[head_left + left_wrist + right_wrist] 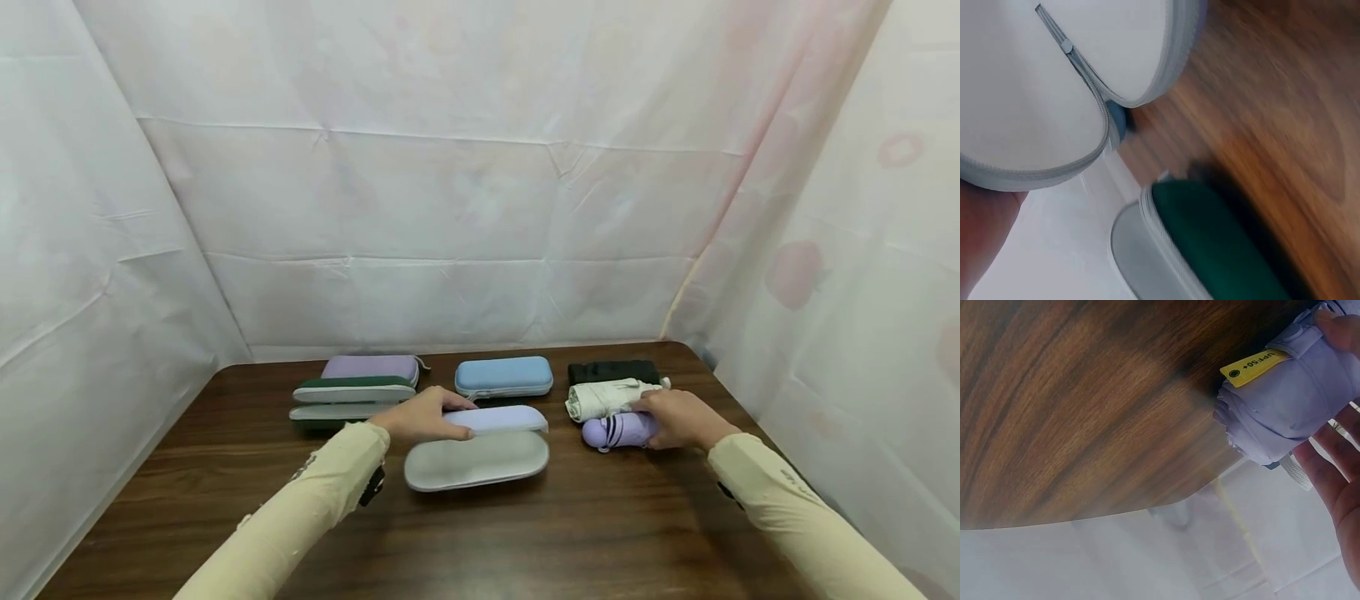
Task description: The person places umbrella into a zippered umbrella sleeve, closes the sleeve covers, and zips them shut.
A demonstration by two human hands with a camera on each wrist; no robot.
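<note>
My left hand [423,417] holds the raised lid of a lavender zip case [498,418], which lies unfolded on the table with its pale grey inside [480,460] showing. In the left wrist view the case's lining [1029,94] and zipper edge [1085,78] fill the upper left. Over on the right, my right hand [678,418] grips a folded purple umbrella [617,431] with a round handle end. Its yellow tag [1252,367] sticks out in the right wrist view, where thumb and fingers wrap the furled fabric [1285,406].
An open dark green case [356,390] stands left of my left hand, with a closed purple case [371,367] behind it. A closed blue case [504,375] lies at the back middle. White [603,398] and black [611,371] folded umbrellas lie behind the purple one.
</note>
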